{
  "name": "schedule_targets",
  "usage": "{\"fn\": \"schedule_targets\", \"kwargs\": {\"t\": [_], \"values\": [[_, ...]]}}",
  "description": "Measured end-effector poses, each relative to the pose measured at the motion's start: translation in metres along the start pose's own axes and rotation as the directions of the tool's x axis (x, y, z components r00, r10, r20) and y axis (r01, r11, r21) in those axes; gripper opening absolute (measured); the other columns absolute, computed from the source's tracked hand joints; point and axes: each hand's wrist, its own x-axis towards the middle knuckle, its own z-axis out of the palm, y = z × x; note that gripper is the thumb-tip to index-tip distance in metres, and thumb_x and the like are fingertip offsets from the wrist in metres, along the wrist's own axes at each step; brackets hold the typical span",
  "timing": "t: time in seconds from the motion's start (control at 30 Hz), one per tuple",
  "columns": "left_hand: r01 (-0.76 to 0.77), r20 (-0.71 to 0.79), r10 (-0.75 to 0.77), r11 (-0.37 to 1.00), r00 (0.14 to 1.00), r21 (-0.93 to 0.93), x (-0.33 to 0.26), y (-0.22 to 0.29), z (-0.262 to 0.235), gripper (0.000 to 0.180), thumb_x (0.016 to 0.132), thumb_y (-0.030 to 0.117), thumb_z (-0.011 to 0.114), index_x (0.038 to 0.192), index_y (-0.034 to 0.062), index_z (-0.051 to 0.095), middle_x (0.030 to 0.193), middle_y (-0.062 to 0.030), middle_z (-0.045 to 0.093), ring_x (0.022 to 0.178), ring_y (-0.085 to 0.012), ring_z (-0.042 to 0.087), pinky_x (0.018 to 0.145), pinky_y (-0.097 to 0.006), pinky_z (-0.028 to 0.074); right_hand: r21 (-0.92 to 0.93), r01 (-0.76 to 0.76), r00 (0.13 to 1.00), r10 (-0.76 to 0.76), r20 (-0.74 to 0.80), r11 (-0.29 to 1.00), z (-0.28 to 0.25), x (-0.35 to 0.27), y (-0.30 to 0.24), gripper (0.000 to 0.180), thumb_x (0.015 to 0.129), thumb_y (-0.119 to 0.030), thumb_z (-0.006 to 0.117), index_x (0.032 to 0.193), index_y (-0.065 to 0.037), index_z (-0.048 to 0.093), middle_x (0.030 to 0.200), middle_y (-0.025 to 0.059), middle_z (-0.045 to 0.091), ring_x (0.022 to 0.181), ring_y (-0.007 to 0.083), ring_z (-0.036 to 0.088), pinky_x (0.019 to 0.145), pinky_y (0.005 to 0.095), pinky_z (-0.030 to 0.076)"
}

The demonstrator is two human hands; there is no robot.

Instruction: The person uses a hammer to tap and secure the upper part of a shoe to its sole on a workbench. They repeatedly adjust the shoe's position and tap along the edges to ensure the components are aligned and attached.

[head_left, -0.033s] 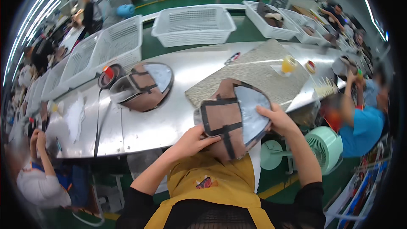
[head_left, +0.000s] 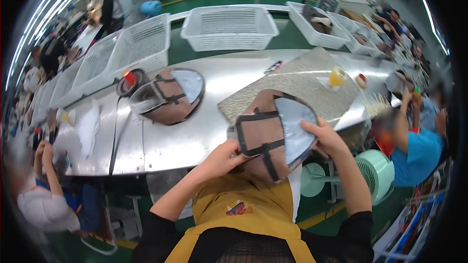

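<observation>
Both hands up: left hand [head_left: 223,158] grips shoe upper [head_left: 273,134] at lower-left edge, right hand [head_left: 325,138] clamps right rim, fingers curled on it. Upper held above table [head_left: 195,131] edge, over apron [head_left: 253,209].

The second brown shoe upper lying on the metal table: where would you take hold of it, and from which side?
Probably at the brown strapped body of the shoe upper on the table, coming from the near table edge. It lies on its side with the grey sole face turned up and away, so the strapped flank faces the person. The red-topped round object crowds its far left.
</observation>
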Motion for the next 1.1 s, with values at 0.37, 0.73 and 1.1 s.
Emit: {"fn": "schedule_targets", "kwargs": {"t": [0.37,0.73,1.1], "values": [[0.105,-0.478,0.312,0.741,0.821,0.663,-0.037,-0.030,-0.095,0.025,0.079,0.017,0.066,0.102,0.0081,0.062,0.099,-0.0078,0.058,0.100,-0.0265,0.052,0.086,-0.037,0.042,-0.078,0.487,0.863,-0.493,-0.115,0.870,0.016,0.128,-0.153,0.041,0.086,-0.041,0.062,0.102,-0.004,0.056,0.078,0.0001,0.058,0.063,0.0069,0.055,0.053,0.0205,0.046],[0.472,-0.536,0.212,0.290,0.817,0.833,-0.049,-0.084,-0.171,0.032,0.076,0.023,0.068,0.102,0.0069,0.060,0.101,-0.0077,0.063,0.104,-0.0238,0.055,0.105,-0.043,0.029,-0.774,0.522,0.841,-0.367,0.397,0.358,0.067,0.099,-0.058,0.045,0.087,-0.029,0.061,0.123,-0.006,0.050,0.133,0.0150,0.044,0.119,0.0276,0.047,0.100,0.0396,0.039],[0.047,-0.590,0.493,0.741,0.639,0.670,0.016,0.021,-0.123,0.020,0.078,0.011,0.068,0.095,0.0040,0.060,0.086,-0.0080,0.061,0.081,-0.0265,0.056,0.073,-0.034,0.043,-0.976,0.209,0.780,-0.612,0.131,0.057,0.006,-0.009,0.085,0.042,0.079,-0.012,0.062,0.120,-0.010,0.053,0.127,0.0137,0.047,0.118,0.0319,0.046,0.097,0.0420,0.038]]}}
